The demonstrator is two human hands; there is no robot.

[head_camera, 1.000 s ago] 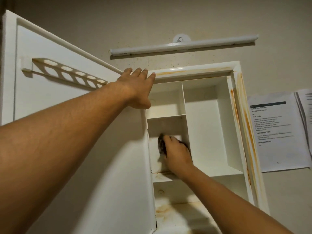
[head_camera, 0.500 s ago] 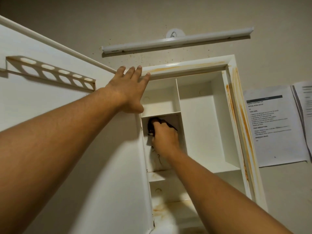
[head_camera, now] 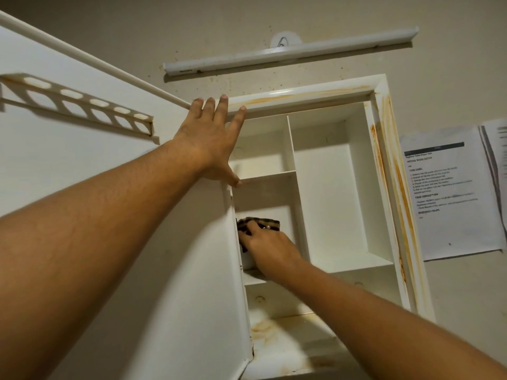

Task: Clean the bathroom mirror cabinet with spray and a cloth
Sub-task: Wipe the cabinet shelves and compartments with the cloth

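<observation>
Now, arms: two bare forearms reach up from the lower edge toward the open cabinet.
Door: the white cabinet door (head_camera: 197, 311) stands swung out to the left; a rack (head_camera: 79, 105) with oval holes is fixed high on its inner face.
Left hand (head_camera: 211, 141): flat and spread, fingers straight, palm on the door's upper inner corner, fingertips reaching the cabinet's top frame; it grips nothing.
Right hand (head_camera: 270, 248): inside the middle compartment of the left column, fingers bent over the cloth and holding it pressed toward the compartment's left rear corner.
Cloth (head_camera: 258, 224): dark, with a checked pattern, bunched under the right fingers, close to the door's hinge edge.
Cabinet (head_camera: 389, 171): white, split into a small upper-left box, a tall right bay and lower shelves; orange-brown stains run along the top and right frame and across the bottom shelf (head_camera: 274, 333).
Lamp (head_camera: 290, 54): a white tube light on the speckled beige wall above the cabinet.
Sheets (head_camera: 450, 204): printed paper on the wall just right of the cabinet, text too blurred to read.
</observation>
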